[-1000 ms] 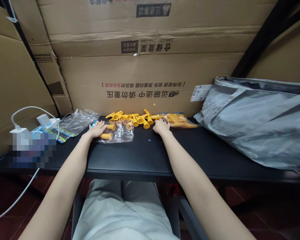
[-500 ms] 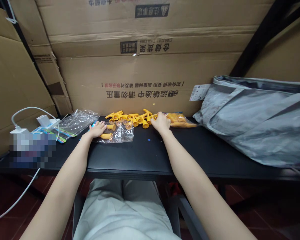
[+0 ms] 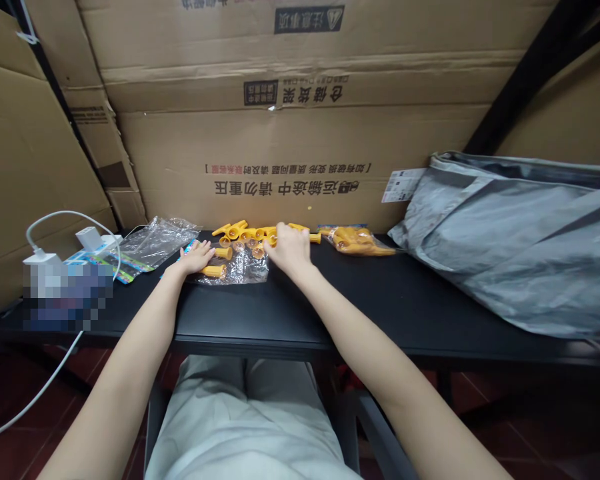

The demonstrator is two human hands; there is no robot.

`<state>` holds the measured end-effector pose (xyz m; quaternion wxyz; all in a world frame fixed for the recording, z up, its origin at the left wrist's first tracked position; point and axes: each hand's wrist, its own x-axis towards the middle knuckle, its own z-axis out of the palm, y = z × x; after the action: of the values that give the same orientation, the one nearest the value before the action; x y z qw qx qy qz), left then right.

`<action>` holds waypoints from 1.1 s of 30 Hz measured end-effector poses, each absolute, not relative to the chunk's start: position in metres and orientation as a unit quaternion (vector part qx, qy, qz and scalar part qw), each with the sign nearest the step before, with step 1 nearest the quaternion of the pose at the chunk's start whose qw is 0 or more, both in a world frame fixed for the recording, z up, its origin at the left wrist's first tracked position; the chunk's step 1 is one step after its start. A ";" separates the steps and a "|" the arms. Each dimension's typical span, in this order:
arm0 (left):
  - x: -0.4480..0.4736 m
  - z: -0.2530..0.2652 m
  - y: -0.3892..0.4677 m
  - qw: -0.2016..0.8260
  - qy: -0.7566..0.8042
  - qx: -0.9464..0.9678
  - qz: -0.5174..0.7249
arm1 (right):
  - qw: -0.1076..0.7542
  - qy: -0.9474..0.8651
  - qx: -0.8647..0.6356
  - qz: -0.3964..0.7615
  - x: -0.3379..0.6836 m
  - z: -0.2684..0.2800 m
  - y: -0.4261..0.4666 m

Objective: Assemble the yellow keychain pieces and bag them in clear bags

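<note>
My left hand (image 3: 197, 257) lies with its fingers spread on a clear plastic bag (image 3: 247, 272). A couple of yellow horn-shaped plastic pieces (image 3: 213, 271) show in the bag, close to those fingertips. My right hand (image 3: 291, 252) is closed, its fingers curled down over a loose cluster of the same yellow pieces (image 3: 235, 231), just beyond the bag's right end. What the right fingers grip is hidden behind the hand. One yellow piece (image 3: 315, 238) sticks out to the right of that hand.
A filled bag of yellow pieces (image 3: 355, 240) lies farther right, before a large grey bag (image 3: 510, 240). Flat clear packaging (image 3: 160, 245) and white chargers (image 3: 43, 267) with a cable occupy the left. A cardboard wall (image 3: 300, 140) closes off the back of the black table (image 3: 260, 323).
My right hand has moved left, from beside the filled bag to the cluster near the clear bag. The left hand has stayed on the bag.
</note>
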<state>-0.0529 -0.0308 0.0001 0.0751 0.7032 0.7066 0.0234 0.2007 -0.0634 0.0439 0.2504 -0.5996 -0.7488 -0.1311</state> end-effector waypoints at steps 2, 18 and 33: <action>-0.053 0.001 -0.031 0.073 0.704 0.706 0.022 | 0.208 -0.785 -0.571 -0.120 0.185 0.038 -0.074; -0.052 -0.001 -0.029 0.072 0.714 0.696 0.019 | 0.022 -0.835 -0.549 0.015 0.220 0.034 -0.045; -0.051 0.009 -0.039 0.100 0.701 0.705 0.032 | 0.122 -0.870 -0.477 -0.035 0.204 0.036 -0.056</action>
<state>-0.0508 -0.0390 0.0088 0.1001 0.7050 0.7014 0.0322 0.2042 -0.0564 0.0356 0.1222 -0.4766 -0.8699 -0.0348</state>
